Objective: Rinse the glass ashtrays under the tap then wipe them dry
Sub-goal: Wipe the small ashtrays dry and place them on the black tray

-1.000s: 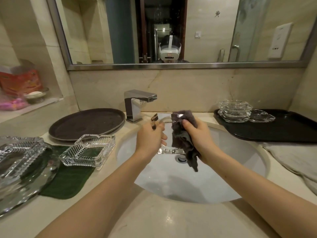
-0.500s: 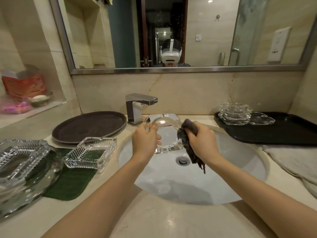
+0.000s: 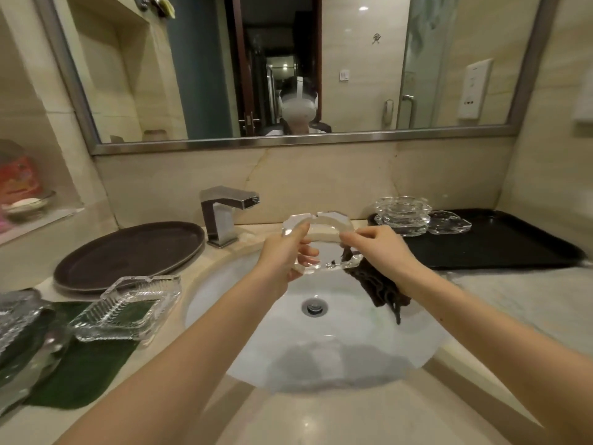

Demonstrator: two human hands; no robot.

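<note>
Left hand point(image 3: 284, 261) grips the left rim of a clear glass ashtray point(image 3: 316, 232), thumb on top, fingers curled under. Right hand point(image 3: 378, 252) pinches the opposite rim and also holds a dark cloth point(image 3: 377, 287) that hangs down from under the palm. Ashtray is held tilted up over the sink basin point(image 3: 401, 342), just right of the tap point(image 3: 229, 213), not under the spout. No water visibly running. Looks like the wipe-dry step on this piece, or an inspection of it mid-wipe; hard to say how dry it is. Next move probably needs the cloth worked round the remaining rim and underside, then the piece set down with the stacked clear ashtrays point(image 3: 402, 215) on the black tray point(image 3: 513, 248), right of the basin. On the surface to the left: a square cut-glass ashtray point(image 3: 128, 308) on a green mat point(image 3: 80, 374), likely not yet rinsed, beside a dark oval tray point(image 3: 128, 255). Wet glass, slip risk.
</note>
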